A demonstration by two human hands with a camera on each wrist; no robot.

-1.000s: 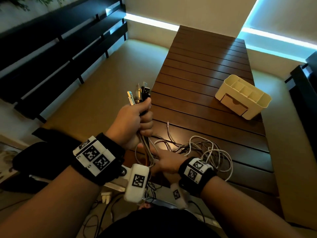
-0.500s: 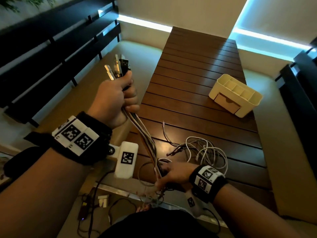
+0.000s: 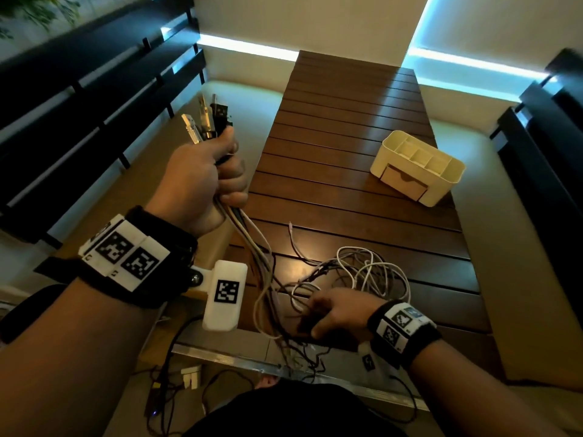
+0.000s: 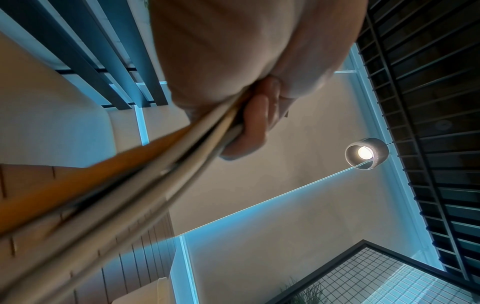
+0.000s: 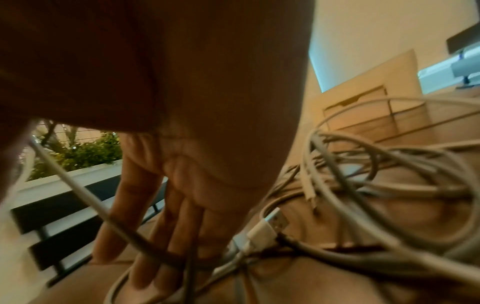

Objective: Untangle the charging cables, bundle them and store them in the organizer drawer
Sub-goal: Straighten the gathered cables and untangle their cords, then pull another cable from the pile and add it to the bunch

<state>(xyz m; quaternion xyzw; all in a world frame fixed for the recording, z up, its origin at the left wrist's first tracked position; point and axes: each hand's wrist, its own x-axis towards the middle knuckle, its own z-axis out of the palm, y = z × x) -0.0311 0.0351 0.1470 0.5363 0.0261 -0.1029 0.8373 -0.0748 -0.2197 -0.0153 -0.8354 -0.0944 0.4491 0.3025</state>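
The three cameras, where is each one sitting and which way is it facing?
Head: looks down the table; both forearms, left hand, right hand.
Left wrist: under the left hand, faces up at a ceiling lamp.
Right wrist: under the right hand, faces its straight fingers.
Shared: cables, organizer.

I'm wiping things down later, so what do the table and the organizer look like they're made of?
Table: dark brown slats with a low sheen, likely stained wood, though it could be a wood-look finish. Organizer: smooth cream walls with moulded compartments, probably plastic; its drawer front looks the same.
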